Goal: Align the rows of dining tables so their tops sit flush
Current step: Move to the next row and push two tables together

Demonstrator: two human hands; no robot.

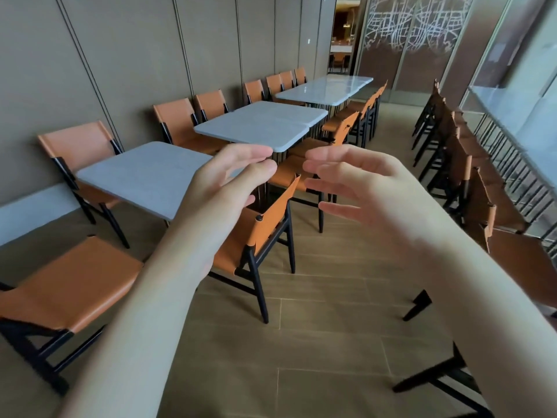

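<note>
We are standing in the aisle with both hands raised in front of us, the left hand (229, 179) and right hand (358, 182) loosely spread, palms facing each other, holding nothing. The row of grey dining tables runs along the wall: the nearest worktop (141, 176) stands apart from the middle pair (259, 123), with another group (325, 89) further back. Orange chairs (265, 233) crowd the aisle side. We judge this to be the sighting step, with no table gripped yet. The middle pair seems slightly stepped at its seam, though the wide lens may exaggerate that. Next we would need to step in past the chairs and grip a worktop edge.
</note>
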